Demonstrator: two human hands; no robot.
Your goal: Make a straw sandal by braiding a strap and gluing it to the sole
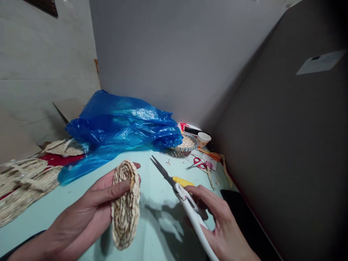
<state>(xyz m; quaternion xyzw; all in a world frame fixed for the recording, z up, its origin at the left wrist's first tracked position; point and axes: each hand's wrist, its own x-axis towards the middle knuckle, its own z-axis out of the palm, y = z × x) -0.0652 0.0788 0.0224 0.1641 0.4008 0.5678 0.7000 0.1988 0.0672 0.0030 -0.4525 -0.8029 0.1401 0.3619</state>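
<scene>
My left hand [98, 203] grips an oval sole-shaped piece of braided straw cord [125, 221], thumb pressed on its face and fingers behind. The piece is held upright above the pale green tabletop [152, 235]. In my right hand [217, 214] is a pair of white-handled scissors [190, 214], fingers in and around the handles. Their dark blades point up and left, close together at the tips, to the right of the straw piece and apart from it. A yellow object [182, 181] lies on the table just behind the scissors; its kind is not clear.
A crumpled blue plastic bag [125, 123] covers the table's back. Several woven straw pieces [32, 181] lie at left. Back right are a small woven basket [187, 142], a paper cup [203, 139] and red-handled scissors [198, 163]. Grey panels [174, 65] close off the back and right.
</scene>
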